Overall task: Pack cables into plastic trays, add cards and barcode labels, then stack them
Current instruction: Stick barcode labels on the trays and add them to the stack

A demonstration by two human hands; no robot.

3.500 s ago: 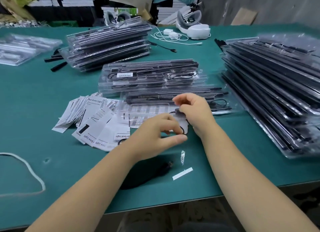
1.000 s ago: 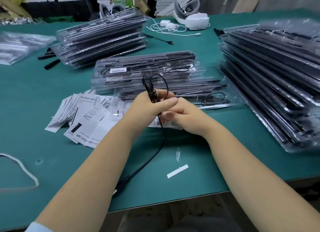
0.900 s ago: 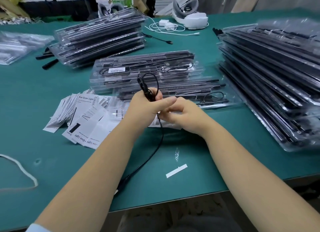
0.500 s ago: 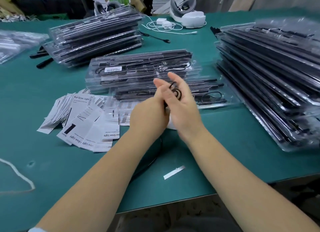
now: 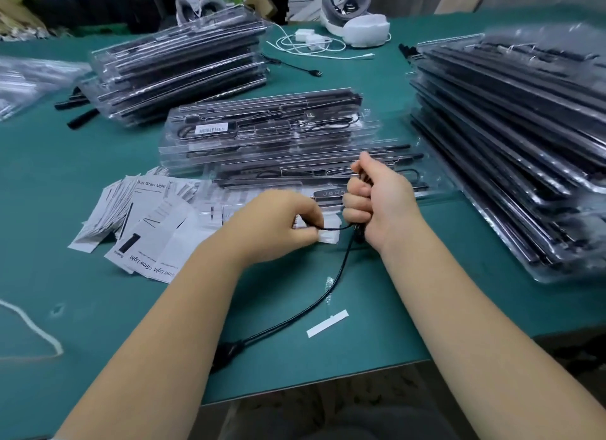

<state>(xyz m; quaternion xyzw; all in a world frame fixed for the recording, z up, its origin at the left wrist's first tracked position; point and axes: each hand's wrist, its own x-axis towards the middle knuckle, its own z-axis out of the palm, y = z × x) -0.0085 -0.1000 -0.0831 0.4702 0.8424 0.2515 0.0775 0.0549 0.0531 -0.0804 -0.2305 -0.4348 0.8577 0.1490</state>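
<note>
Two hands [image 5: 278, 223] [image 5: 377, 200] on one black cable [image 5: 334, 275]

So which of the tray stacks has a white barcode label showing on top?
The low middle stack, just beyond the hands. A white barcode label sits near its left end; the far-left stack and tall right stack show none.

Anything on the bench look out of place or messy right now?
Mostly small litter. A white strip and a scrap of clear film lie loose on the mat near the front edge. The cards are fanned in an untidy heap. The cable held by both hands trails toward the table edge.
</note>
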